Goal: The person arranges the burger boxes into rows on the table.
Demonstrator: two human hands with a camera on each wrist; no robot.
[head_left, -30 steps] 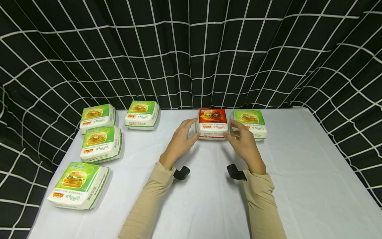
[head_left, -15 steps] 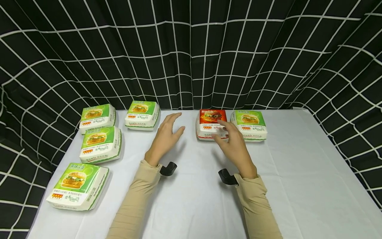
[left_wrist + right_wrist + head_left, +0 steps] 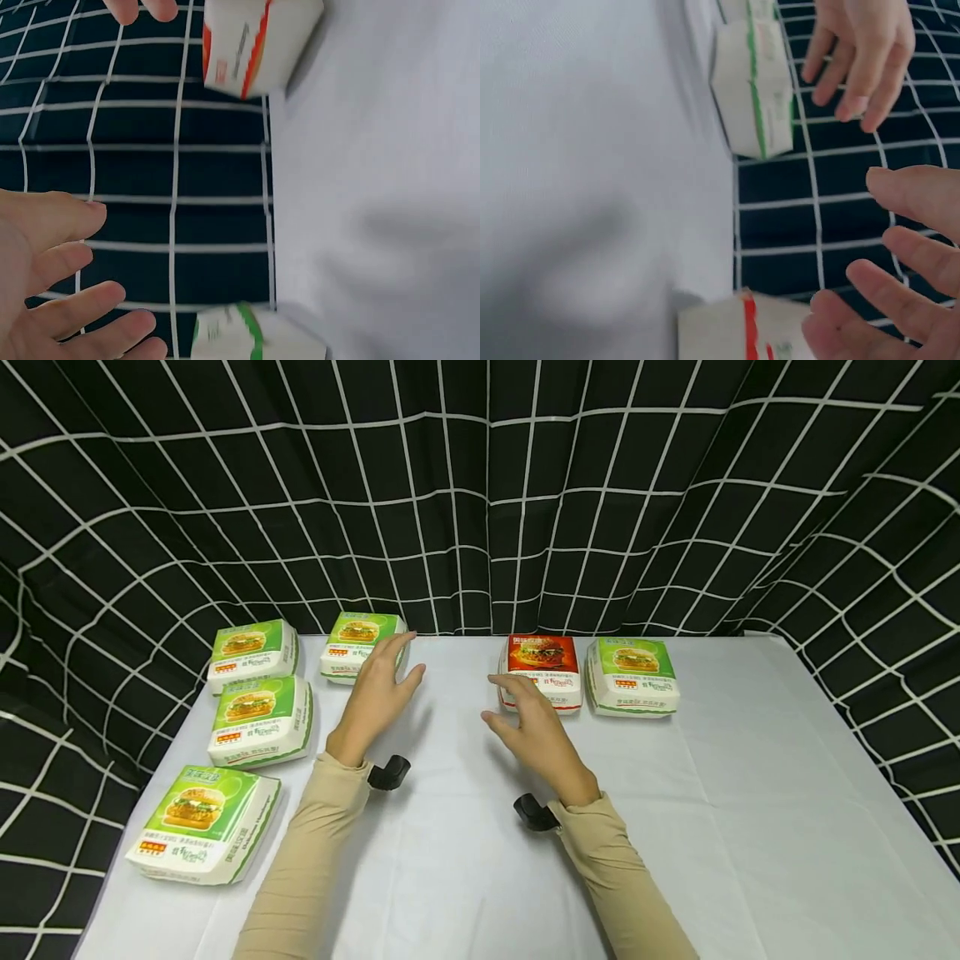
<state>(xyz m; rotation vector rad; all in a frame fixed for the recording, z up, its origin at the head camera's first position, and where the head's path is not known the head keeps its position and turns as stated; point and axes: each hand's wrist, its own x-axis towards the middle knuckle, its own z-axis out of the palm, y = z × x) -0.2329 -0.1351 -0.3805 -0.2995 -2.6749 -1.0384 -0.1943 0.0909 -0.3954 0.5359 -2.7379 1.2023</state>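
My left hand (image 3: 375,697) hovers over the table with its fingers spread, partly in front of the back green burger box (image 3: 360,635). Nothing is in it. In the left wrist view its fingers (image 3: 105,315) are loosely extended, apart from that green box (image 3: 247,336) below. My right hand (image 3: 536,731) is in the air just in front of the red burger box (image 3: 542,653), its fingers relaxed and holding nothing. The red box stands beside another green burger box (image 3: 633,677), a narrow gap between them. In the right wrist view the red box's side (image 3: 727,330) lies near the fingers.
Along the table's left side sit three more green burger boxes: one at the back (image 3: 251,652), one in the middle (image 3: 258,722) and one nearest (image 3: 202,827). A black curtain with a white grid (image 3: 480,502) borders the white-covered table (image 3: 765,827).
Both hands have moved left, away from the red box's sides; the left hand has reached the back green box. The boxes stay put on the table, the view shifting slightly.
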